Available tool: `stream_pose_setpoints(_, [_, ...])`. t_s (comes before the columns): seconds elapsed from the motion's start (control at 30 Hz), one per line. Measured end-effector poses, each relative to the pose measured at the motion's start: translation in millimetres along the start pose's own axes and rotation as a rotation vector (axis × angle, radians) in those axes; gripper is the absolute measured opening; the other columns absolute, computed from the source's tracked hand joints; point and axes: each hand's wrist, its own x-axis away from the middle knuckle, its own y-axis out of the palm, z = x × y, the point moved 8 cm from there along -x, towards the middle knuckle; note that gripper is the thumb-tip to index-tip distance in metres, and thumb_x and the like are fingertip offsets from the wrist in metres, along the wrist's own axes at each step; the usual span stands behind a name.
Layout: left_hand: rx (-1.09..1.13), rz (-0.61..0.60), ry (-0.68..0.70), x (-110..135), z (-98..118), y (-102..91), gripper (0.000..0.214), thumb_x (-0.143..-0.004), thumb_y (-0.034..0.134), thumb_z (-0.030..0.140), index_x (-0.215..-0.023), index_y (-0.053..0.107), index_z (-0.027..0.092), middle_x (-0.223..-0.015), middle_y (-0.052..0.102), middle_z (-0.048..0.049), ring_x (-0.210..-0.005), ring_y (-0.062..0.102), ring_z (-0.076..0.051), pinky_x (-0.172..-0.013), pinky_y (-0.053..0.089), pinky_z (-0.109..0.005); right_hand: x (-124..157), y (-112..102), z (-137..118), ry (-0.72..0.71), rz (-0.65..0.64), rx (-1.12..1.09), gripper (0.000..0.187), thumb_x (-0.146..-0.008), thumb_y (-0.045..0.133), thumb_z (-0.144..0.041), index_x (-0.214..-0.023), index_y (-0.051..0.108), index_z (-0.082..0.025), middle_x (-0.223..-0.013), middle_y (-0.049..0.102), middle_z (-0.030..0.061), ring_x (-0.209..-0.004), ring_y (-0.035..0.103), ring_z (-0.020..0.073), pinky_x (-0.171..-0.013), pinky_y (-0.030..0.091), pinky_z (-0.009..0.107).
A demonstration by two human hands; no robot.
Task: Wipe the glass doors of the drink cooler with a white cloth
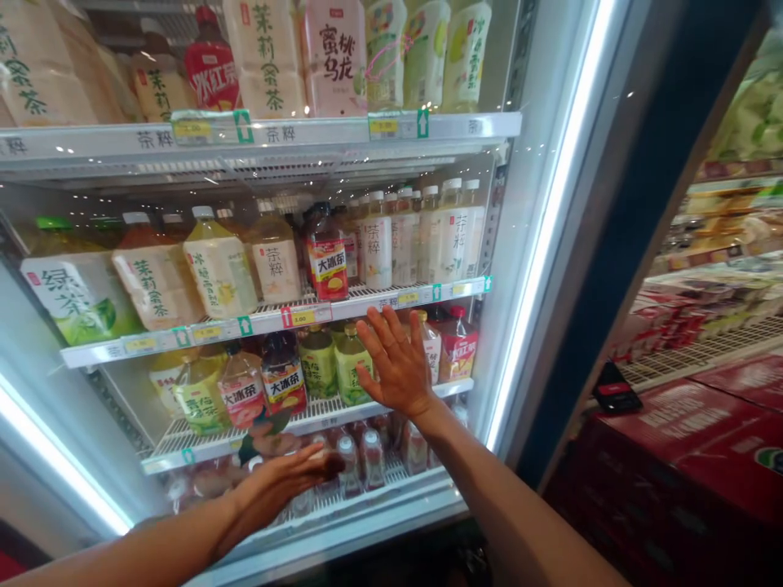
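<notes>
My right hand point(396, 360) is raised before the drinks cooler with its fingers spread and nothing in it. It partly covers the lower bottle row, and its fingertips overlap the middle shelf edge point(367, 306); I cannot tell whether it touches anything. Lower and to the left, my left hand point(285, 483) is held edge-on, fingers stretched out, with no object seen in it. Close to the right hand in view are green tea bottles point(353, 371) and a red-labelled bottle point(458, 346). A dark iced tea bottle point(329, 257) stands on the shelf above. Small clear bottles point(372, 458) stand beyond the left hand.
Large tea bottles point(269, 61) line the top shelf. Price tags run along the shelf edges. Specks of light and a faint hand-like reflection suggest glass in front. A bright light strip point(550, 212) borders the cooler; red boxes point(691, 440) are stacked at right.
</notes>
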Motion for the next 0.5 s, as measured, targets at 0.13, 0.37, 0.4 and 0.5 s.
stream_pose_setpoints(0.13, [-0.15, 0.137, 0.19, -12, -62, -49.0, 0.069, -0.089, 0.059, 0.04, -0.156, 0.041, 0.037, -0.172, 0.012, 0.0136, -0.16, -0.012, -0.013, -0.134, -0.006, -0.043, 2, 2, 1, 0.005, -0.017, -0.004, 0.082, -0.1, 0.051, -0.035, -0.168, 0.006, -0.019, -0.168, 0.034, 0.0068, -0.161, 0.014, 0.0245, -0.133, 0.009, 0.059])
stream_pose_setpoints(0.37, [-0.48, 0.097, 0.311, -2, -22, -22.5, 0.065, -0.092, 0.048, 0.054, -0.155, 0.038, 0.046, -0.172, 0.017, 0.0154, -0.163, 0.0, -0.023, -0.133, -0.003, -0.061, 3, 2, 2, 0.01, -0.014, -0.017, 0.082, -0.1, 0.051, -0.036, -0.167, 0.008, -0.019, -0.168, 0.035, 0.0061, -0.161, 0.015, 0.0241, -0.133, 0.01, 0.058])
stream_pose_setpoints(0.4, [-0.506, 0.068, 0.376, 8, -4, -8.3, 0.064, -0.09, 0.048, 0.058, -0.153, 0.037, 0.053, -0.17, 0.018, 0.0215, -0.163, -0.001, -0.02, -0.134, -0.005, -0.059, 3, 1, 2, 0.009, -0.011, -0.016, 0.081, -0.1, 0.051, -0.036, -0.167, 0.009, -0.019, -0.168, 0.035, 0.0061, -0.161, 0.015, 0.0236, -0.133, 0.009, 0.058])
stream_pose_setpoints(0.5, [-0.523, 0.038, 0.456, 29, -2, 2.3, 0.07, -0.086, 0.048, 0.066, -0.153, 0.031, 0.058, -0.168, 0.016, 0.0274, -0.162, -0.005, -0.015, -0.135, -0.006, -0.052, 1, 0, 1, -0.001, 0.002, -0.017, 0.079, -0.101, 0.05, -0.036, -0.167, 0.01, -0.018, -0.169, 0.033, 0.0068, -0.161, 0.013, 0.0226, -0.133, 0.007, 0.056])
